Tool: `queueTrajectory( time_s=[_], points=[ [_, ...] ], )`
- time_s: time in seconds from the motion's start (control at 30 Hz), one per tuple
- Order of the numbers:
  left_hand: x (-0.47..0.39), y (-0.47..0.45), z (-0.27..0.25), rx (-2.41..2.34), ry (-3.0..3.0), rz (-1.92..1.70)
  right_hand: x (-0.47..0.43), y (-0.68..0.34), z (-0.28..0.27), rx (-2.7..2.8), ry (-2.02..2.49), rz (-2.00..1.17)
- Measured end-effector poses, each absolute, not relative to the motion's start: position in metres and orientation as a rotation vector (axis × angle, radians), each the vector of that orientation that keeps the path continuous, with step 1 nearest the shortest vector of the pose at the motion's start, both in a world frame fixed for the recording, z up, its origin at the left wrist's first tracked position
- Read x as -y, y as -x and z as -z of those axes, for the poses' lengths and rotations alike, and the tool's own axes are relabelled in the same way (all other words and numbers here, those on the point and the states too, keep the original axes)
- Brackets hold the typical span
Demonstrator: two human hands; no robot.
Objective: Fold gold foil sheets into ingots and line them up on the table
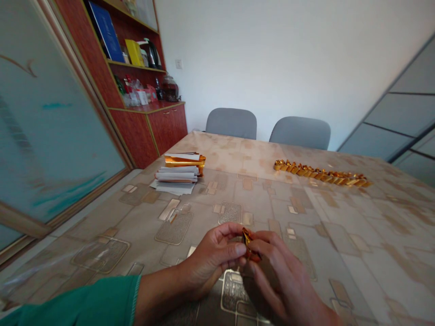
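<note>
My left hand (pixel 212 257) and my right hand (pixel 275 276) meet low in the middle of the view, just above the table (pixel 356 235). Together their fingertips pinch a small folded piece of gold foil paper (pixel 247 239), mostly hidden by the fingers. A stack of white and gold foil sheets (pixel 180 173) lies farther back on the left. A row of several folded gold foil pieces (pixel 321 173) runs across the table at the back right.
The table wears a beige patterned cover. Two grey chairs (pixel 231 122) (pixel 301 131) stand at its far side. A red-brown cabinet (pixel 149 124) with shelves of books and bottles stands at the back left, next to a frosted glass panel (pixel 47 136).
</note>
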State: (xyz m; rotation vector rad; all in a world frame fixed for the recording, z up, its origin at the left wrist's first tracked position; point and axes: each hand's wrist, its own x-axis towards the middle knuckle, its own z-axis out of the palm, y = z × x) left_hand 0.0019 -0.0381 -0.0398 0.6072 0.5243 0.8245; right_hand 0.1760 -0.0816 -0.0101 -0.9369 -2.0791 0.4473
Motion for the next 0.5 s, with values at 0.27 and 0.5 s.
queueTrajectory(
  time_s=[0.27, 0.5],
  points=[
    [0.0394, -0.0018, 0.0366, -0.524, -0.609, -0.809, 0.0799, -0.1748, 0.0123, 2.050, 0.977, -0.486],
    [0.0381, -0.0023, 0.0376, -0.506, -0.633, -0.811, 0.0815, -0.1739, 0.0122, 2.082, 0.999, -0.475]
  ],
)
